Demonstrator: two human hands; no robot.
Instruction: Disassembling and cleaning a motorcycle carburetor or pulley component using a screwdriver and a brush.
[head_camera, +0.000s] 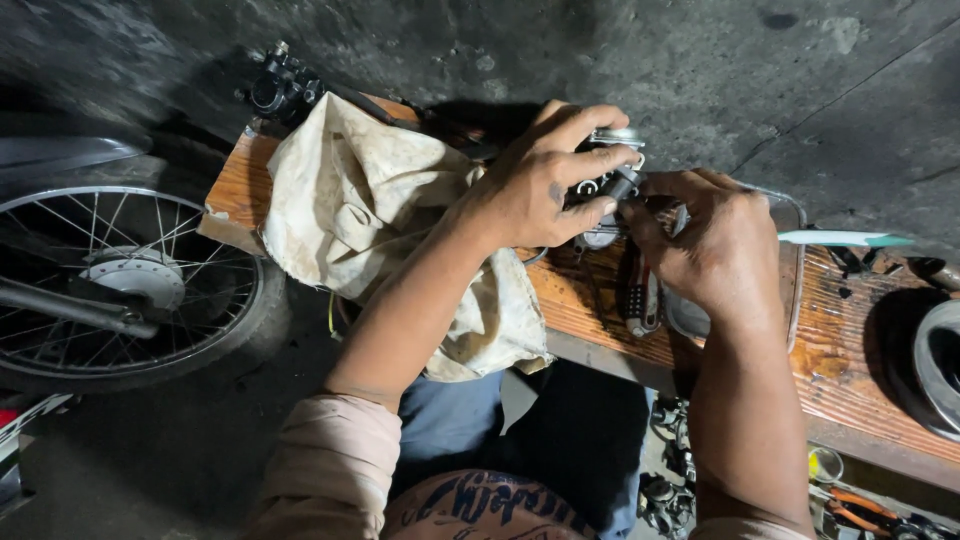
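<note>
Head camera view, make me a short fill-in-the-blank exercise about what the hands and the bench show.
1. The left hand grips a small dark metal part above a wooden ____.
2. A dirty cream-coloured ____ lies crumpled on the plank beside the left forearm.
3. At the left edge of the view stands a spoked ____ on the floor.
4. The right hand meets the metal part from the ____ side.

Missing words: plank; cloth; wheel; right

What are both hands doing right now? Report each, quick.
Left hand: closed around a small metal part, holding it over the wooden bench.
Right hand: closed, fingertips at the same part; what it grips cannot be told.
</note>
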